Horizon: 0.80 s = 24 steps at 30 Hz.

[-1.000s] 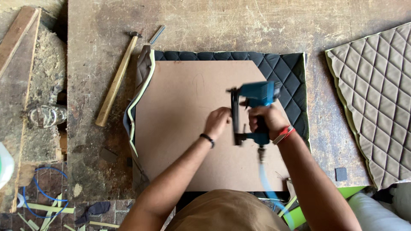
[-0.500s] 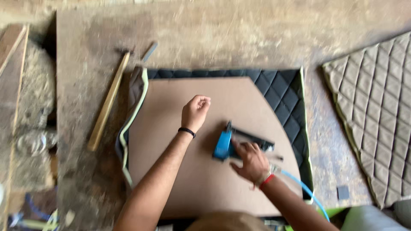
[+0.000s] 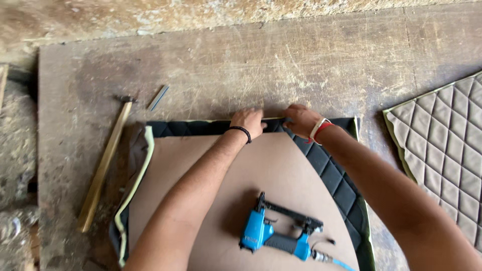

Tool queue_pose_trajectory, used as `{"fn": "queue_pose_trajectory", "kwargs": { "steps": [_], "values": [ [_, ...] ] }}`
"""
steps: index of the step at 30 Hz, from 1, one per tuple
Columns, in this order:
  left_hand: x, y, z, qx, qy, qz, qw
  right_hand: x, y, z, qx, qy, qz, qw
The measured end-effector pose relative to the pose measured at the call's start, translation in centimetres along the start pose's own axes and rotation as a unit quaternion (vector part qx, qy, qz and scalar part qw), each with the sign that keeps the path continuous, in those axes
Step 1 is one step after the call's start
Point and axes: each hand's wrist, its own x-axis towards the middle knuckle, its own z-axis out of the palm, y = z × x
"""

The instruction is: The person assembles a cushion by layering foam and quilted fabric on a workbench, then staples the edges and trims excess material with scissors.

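Both hands, left (image 3: 247, 122) and right (image 3: 300, 120), pinch the black quilted fabric (image 3: 335, 175) edge at the board's (image 3: 216, 170) top. The stapler (image 3: 278, 235) lies released below them; stapling isn't begun here.

My left hand (image 3: 247, 122) and right hand (image 3: 299, 120) are gripping the quilted fabric (image 3: 331, 175) at the far edge of the board (image 3: 201, 170) lying on it. The staple gun (image 3: 278, 233) is resting on the board near me, the hammer (image 3: 104, 168) lying to its left, another quilted panel (image 3: 442, 150) sitting far right.
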Motion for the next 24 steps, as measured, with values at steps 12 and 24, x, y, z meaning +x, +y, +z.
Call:
{"fn": "queue_pose_trajectory", "kwargs": {
  "steps": [12,24],
  "values": [
    [3.6,-3.0,1.4,-0.323,-0.376,0.053,0.867,3.6,5.5,3.3,0.432,-0.39,0.024,0.813],
    [3.1,-2.5,-3.9,-0.622,-0.43,0.091,0.648,-1.0,-4.8,-2.5,-0.097,-0.172,0.009,0.98]
  ]
}}
